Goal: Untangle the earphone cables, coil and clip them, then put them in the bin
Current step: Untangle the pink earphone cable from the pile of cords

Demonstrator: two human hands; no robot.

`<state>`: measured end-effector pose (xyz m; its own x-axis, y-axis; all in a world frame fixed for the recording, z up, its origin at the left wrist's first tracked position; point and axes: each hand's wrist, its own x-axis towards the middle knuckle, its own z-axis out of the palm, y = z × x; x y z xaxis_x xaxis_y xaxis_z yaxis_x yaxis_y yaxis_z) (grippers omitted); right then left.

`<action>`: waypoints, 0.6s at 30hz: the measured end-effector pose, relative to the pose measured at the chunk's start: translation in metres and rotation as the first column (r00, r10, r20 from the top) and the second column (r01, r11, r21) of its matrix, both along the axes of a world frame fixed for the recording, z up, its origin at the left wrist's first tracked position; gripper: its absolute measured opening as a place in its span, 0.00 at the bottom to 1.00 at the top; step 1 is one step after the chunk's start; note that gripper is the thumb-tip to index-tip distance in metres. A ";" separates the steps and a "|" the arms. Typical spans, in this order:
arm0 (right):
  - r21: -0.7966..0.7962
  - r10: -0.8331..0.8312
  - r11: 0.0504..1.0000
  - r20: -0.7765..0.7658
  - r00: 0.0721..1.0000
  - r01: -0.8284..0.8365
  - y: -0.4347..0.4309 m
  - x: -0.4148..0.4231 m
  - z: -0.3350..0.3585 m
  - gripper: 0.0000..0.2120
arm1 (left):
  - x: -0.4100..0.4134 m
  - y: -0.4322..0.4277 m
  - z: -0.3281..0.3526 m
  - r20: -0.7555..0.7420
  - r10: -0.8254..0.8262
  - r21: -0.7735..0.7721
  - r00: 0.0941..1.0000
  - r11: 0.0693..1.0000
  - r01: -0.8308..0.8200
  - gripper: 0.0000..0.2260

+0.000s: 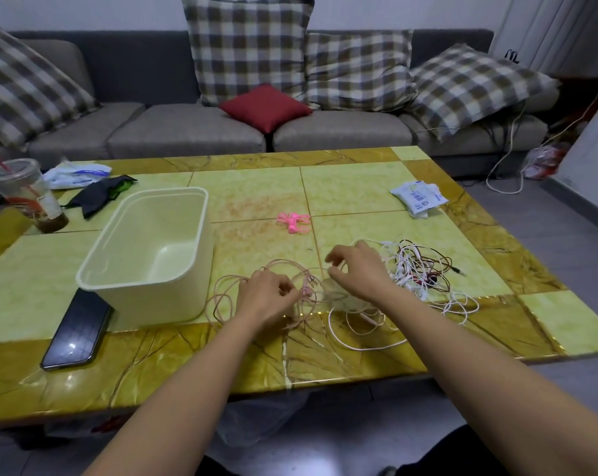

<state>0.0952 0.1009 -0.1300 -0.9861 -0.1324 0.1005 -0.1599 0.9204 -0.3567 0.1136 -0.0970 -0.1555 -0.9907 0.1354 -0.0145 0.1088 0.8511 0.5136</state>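
A grey sofa point(194, 132) with checked cushions point(246, 46) and one red cushion point(265, 106) stands behind a low table point(256, 194) tiled in yellow-green and amber.

The pink cable point(225, 290) lies in loose loops at the table's near edge, between bin and tangle. The left hand point(268, 295) reaches in over that edge, palm down, fingers curled in, and pinches the pink cable where its loops bunch. The right hand point(357, 267) hovers just beside it, knuckles up, fingers bent, thumb and forefinger close together. Whether they nip a strand cannot be told.

Under the right wrist a white cable point(362, 341) sprawls in wide loops onto the amber border. Right of that hand sits a tangle point(422, 266) of white and dark red cables. The pink clips point(293, 223) lie apart, farther back, mid-table.

The cream bin point(143, 290) stands left of the pink cable, its bare floor showing. A dark phone point(74, 331) lies against its near left corner. Behind are a plastic cup point(22, 187) with a red straw and brown dregs, a black cloth point(96, 197) and a white packet point(79, 173). At the far right lies a pouch point(419, 197). The blue print on both is too small to read.
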 end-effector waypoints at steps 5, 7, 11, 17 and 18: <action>0.042 0.080 0.995 0.245 0.966 -0.093 -0.021 -0.006 -0.017 0.31 | 0.000 0.001 0.002 -0.047 0.124 -0.085 0.991 0.988 -0.128 0.12; 0.043 0.046 0.997 0.273 0.961 -0.060 -0.022 -0.008 -0.027 0.27 | -0.003 -0.003 0.000 0.000 0.173 -0.082 0.985 0.982 -0.172 0.12; -0.112 -0.032 0.992 0.191 0.981 0.054 -0.015 -0.010 -0.035 0.08 | -0.015 -0.016 0.006 0.044 0.204 -0.112 0.978 0.974 -0.198 0.12; -0.171 0.095 0.984 0.309 0.946 -0.043 -0.006 -0.006 -0.028 0.07 | -0.018 -0.005 0.023 -0.193 0.151 -0.381 0.969 0.899 -0.216 0.09; -0.175 0.110 0.983 0.336 0.935 -0.053 -0.005 -0.006 -0.027 0.12 | -0.018 -0.002 0.023 -0.216 0.133 -0.382 0.967 0.900 -0.209 0.09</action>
